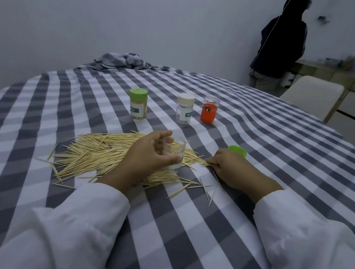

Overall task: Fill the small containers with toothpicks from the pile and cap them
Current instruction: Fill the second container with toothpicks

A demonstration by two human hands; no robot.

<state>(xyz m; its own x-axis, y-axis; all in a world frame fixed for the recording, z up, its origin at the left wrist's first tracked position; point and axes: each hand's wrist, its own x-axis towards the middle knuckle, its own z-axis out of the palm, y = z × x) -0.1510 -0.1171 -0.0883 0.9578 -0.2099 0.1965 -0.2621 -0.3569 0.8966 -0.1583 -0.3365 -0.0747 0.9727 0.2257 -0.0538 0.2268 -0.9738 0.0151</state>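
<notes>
The right hand (228, 166) shows only its back, so its fingertips are hidden; they curl down at the right edge of the toothpick pile (106, 156) and seem to pinch a few sticks, though the grip itself cannot be made out; the green cap (237, 150) lies just beyond its knuckles, partly covered by them. A person in a dark jacket (281, 40) stands at the far wall, cut off by the top edge. The labels are only partly legible: white letters on a green band on the green-capped jar (138, 104), which is packed with toothpicks, and "TOOT" on the white-capped jar (185, 108), which looks empty; the orange container (210, 109) beside it carries a small dark mark I cannot read. The left hand (149, 151) curls round the open clear container (174, 153), thumb on the near side, fingers on the far rim; it stands on the pile, on the checked cloth (278, 143), with a few toothpicks inside.
</notes>
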